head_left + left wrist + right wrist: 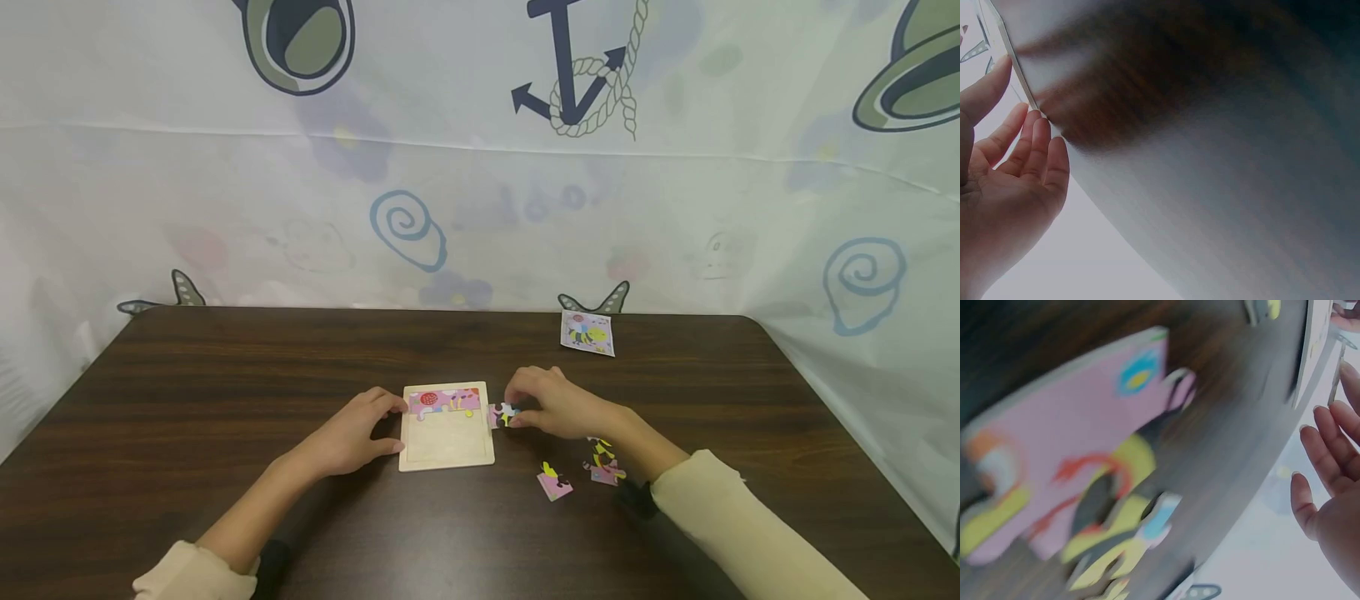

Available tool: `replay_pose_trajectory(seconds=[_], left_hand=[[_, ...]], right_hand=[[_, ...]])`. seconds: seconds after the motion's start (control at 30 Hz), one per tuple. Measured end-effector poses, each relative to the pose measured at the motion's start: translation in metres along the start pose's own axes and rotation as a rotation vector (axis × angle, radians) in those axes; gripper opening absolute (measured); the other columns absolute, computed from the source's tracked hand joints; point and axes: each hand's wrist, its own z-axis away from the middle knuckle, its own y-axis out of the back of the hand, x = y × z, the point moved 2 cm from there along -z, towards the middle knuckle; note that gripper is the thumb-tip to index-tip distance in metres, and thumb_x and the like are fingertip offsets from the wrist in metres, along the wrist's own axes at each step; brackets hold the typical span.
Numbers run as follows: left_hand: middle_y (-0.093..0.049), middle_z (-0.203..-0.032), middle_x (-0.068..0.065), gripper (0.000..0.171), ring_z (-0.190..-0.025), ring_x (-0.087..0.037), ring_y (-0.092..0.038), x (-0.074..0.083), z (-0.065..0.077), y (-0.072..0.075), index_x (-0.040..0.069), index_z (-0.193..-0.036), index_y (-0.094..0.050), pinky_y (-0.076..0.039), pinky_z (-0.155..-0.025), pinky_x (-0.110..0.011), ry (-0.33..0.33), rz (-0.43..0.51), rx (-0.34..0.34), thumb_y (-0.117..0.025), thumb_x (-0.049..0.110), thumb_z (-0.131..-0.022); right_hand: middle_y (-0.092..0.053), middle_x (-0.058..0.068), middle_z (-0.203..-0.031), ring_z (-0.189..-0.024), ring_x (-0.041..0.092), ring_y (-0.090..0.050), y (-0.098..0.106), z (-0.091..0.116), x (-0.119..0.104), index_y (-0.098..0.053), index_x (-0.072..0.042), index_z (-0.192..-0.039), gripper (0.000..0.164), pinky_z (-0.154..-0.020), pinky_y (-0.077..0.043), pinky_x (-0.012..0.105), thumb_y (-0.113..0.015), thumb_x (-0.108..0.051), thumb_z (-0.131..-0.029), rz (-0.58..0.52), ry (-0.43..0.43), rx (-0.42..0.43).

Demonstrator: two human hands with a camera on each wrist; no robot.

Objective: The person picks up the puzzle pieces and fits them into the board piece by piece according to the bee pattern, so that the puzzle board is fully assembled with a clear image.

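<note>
A pale wooden puzzle tray [447,446] lies on the dark table, with joined pink puzzle pieces [442,402] along its top. My left hand [348,433] touches the tray's left edge with its fingertips and thumb; in the left wrist view those fingers [1038,147] look fairly straight. Just off the tray's right side, my right hand [558,404] pinches a puzzle piece [498,414] in pink, white, black and yellow. Its fingers partly cover that piece. In the right wrist view the held piece appears only edge-on, near the fingertips [1344,375].
Loose puzzle pieces lie near the right forearm: one pink and yellow piece [554,483] and a cluster of pieces [606,467], close up in the right wrist view as pink pieces [1072,456]. A picture card [587,333] with a bee rests at the table's back edge, before a printed curtain [480,225].
</note>
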Motion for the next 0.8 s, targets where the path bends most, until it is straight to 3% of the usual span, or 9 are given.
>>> replay_pose_trajectory(seconds=[0.6, 0.8], left_hand=[[-0.051, -0.108, -0.01, 0.042, -0.099, -0.027, -0.049, -0.002, -0.001, 0.002, -0.001, -0.113, -0.054, -0.043, -0.085, -0.042, 0.013, 0.009, -0.013, -0.073, 0.014, -0.078], [-0.051, -0.108, -0.01, 0.041, -0.098, -0.027, -0.049, -0.002, -0.001, 0.003, -0.002, -0.112, -0.054, -0.043, -0.085, -0.042, 0.0, 0.017, -0.017, -0.073, 0.013, -0.078]], right_hand=[[-0.054, 0.002, -0.091, -0.092, 0.02, -0.052, -0.014, -0.039, -0.023, -0.059, -0.006, -0.096, 0.019, -0.076, -0.028, 0.033, -0.069, -0.016, -0.082, 0.004, -0.061, -0.068], [-0.051, 0.0, -0.084, -0.084, 0.014, -0.047, -0.019, -0.05, -0.03, -0.06, -0.007, -0.092, 0.017, -0.071, -0.026, 0.031, -0.069, -0.017, -0.081, 0.029, -0.05, -0.072]])
